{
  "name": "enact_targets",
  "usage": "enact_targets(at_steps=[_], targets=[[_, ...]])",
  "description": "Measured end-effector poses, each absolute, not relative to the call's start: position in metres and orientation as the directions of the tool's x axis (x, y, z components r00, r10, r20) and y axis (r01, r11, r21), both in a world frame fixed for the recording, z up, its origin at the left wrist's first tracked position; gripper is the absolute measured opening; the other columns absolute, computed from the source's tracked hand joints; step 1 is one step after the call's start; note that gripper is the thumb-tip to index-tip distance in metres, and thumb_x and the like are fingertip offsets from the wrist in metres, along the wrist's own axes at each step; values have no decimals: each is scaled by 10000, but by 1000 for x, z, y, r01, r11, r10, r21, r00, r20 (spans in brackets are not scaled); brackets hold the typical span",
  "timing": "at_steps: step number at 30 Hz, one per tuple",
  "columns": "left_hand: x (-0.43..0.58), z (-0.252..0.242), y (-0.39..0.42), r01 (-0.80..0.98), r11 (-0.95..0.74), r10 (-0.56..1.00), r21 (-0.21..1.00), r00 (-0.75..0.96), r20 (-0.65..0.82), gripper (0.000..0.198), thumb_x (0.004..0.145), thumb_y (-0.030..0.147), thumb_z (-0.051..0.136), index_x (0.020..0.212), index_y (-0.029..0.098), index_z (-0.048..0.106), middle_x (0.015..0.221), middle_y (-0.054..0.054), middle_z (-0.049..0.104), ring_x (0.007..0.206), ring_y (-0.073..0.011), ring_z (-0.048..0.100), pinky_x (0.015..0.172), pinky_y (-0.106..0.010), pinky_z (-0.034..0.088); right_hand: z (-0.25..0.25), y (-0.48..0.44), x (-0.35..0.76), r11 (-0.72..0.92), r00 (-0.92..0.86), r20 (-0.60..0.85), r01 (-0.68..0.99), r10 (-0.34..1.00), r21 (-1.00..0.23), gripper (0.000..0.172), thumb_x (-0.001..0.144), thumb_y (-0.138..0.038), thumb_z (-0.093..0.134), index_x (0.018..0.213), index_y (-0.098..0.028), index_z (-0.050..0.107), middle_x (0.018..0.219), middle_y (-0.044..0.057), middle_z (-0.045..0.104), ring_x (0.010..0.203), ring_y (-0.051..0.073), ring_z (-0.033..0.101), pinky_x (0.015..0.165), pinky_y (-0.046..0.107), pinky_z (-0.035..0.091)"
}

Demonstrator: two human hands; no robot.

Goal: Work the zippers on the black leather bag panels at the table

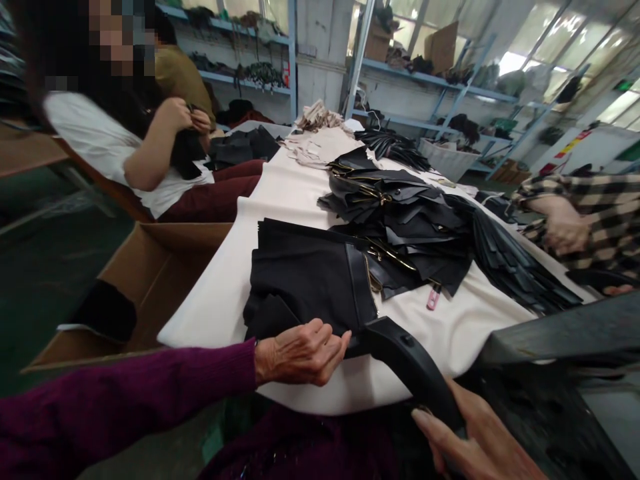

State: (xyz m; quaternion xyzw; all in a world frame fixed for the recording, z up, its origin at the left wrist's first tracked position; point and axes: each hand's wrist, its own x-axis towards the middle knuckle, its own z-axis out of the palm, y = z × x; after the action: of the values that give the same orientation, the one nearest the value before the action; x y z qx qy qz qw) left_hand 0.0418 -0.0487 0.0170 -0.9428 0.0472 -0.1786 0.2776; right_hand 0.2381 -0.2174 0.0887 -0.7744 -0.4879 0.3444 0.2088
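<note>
My left hand (306, 352), in a purple sleeve, is closed with its fingertips pinched on the near edge of dark material, at the left end of a curved black leather-like strip (415, 360). The strip arches to the right, with a small raised spot on top. My right hand (475, 427) is wrapped round its lower right end, thumb on the near side. Just beyond my left hand lies a stack of black fabric pieces (300, 267) with a smooth band and a gold zipper (371, 283) along the right edge. Part of the strip is hidden by my fingers.
More black zippered pieces (400, 207) are heaped beyond, beside fanned black strips (520, 260). A small pink object (433, 297) lies on the white-covered table (200, 307). A cardboard box (165, 260) stands left. Co-workers sit at left (95, 140) and right (600, 213).
</note>
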Motion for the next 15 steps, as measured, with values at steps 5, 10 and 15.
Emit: enact_targets(at_steps=[5, 10, 15], targets=[[40, 13, -53, 22, -846, -184, -532, 925, 331, 258, 842, 76, 431, 1058, 34, 566, 665, -31, 515, 566, -117, 481, 468, -275, 355, 76, -207, 233, -381, 181, -348, 622, 920, -684, 165, 839, -335, 492, 765, -199, 549, 534, -61, 547, 494, 132, 577, 499, 207, 445], [39, 13, -54, 41, -855, -168, -518, 921, 351, 242, 838, 52, 429, 1037, 40, 567, 655, -31, 525, 560, -118, 488, 470, -271, 371, 83, -207, 252, -377, 229, -304, 659, 925, -651, 345, 876, -437, 417, 623, -214, 488, 547, -33, 546, 526, 145, 552, 515, 240, 427], [39, 8, -53, 51, -864, -159, -500, 916, 369, 246, 839, 60, 432, 1040, 34, 570, 661, -35, 520, 557, -120, 479, 472, -271, 360, 93, -223, 252, -435, 275, -350, 710, 895, -553, 306, 880, -438, 415, 681, -223, 503, 549, -44, 564, 518, 143, 567, 512, 229, 439]])
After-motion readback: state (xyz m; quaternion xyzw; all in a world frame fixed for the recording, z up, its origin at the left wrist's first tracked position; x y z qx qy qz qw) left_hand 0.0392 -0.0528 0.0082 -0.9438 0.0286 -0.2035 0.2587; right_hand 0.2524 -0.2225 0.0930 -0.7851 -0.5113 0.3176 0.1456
